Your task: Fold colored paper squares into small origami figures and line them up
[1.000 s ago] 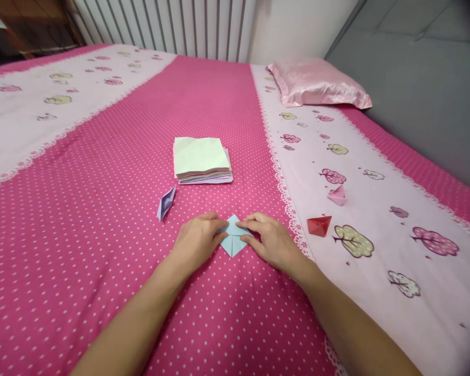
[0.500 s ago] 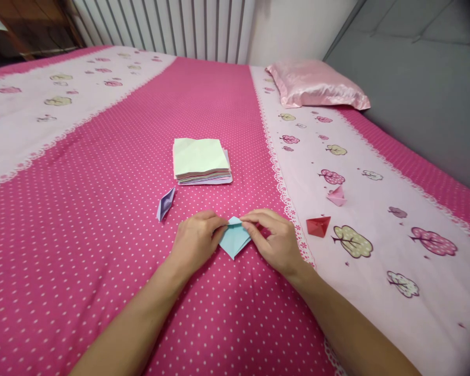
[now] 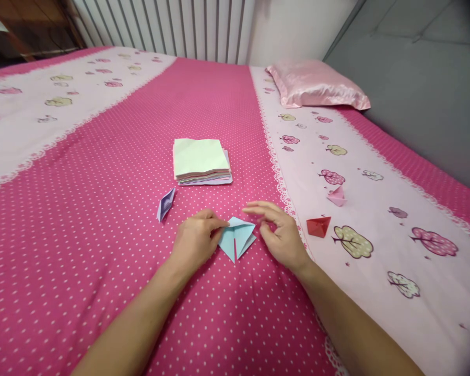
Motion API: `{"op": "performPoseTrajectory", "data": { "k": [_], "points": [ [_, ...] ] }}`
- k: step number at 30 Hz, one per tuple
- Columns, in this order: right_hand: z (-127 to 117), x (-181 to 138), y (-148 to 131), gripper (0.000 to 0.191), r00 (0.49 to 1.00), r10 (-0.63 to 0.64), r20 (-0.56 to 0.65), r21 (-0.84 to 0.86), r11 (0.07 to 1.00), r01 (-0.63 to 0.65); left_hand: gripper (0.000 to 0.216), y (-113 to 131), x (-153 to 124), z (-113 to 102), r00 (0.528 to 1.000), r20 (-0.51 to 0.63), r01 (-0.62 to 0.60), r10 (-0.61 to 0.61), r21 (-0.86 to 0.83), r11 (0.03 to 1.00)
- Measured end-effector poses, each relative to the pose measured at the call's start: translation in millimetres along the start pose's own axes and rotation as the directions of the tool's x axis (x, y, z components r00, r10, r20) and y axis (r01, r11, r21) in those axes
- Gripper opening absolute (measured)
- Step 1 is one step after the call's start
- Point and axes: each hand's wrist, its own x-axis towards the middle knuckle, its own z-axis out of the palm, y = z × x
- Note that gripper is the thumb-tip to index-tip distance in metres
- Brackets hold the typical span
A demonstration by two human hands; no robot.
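A light blue folded paper (image 3: 237, 238) lies on the pink dotted bedspread (image 3: 102, 209) in front of me, shaped like a triangle pointing towards me with a centre crease. My left hand (image 3: 196, 240) pins its upper left corner with pinched fingertips. My right hand (image 3: 280, 230) hovers just right of the paper with its fingers apart, holding nothing.
A stack of square coloured papers (image 3: 201, 161) sits beyond my hands. A purple folded piece (image 3: 166, 203) lies to the left. To the right lie a red folded piece (image 3: 318, 226) and a pink one (image 3: 337, 196). A pink satin pillow (image 3: 317, 86) rests far right by the grey headboard.
My right hand has let go of the blue paper and lifted away to the right with its fingers spread. The paper's right flap now lies folded, showing a centre crease.
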Motion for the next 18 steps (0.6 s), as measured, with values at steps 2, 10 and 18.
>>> {"op": "performPoseTrajectory", "data": {
  "k": [2,10,18],
  "points": [
    [-8.8,3.0,-0.4,0.051,0.982,-0.090,0.167,-0.072,0.992,0.103,0.024,0.3,-0.9,0.0,0.999,0.043,-0.011,0.009,0.044,0.999],
    [-22.7,1.7,6.3,0.049,0.829,-0.110,0.548,-0.202,0.945,0.259,0.039,4.2,-1.9,-13.6,0.965,0.242,-0.104,0.104,-0.012,0.994],
    [-8.9,-0.9,6.9,0.034,0.877,-0.150,0.458,-0.253,0.923,0.290,0.052,-5.2,-2.3,-16.9,0.940,0.292,-0.149,0.178,-0.120,0.982]
  ]
}}
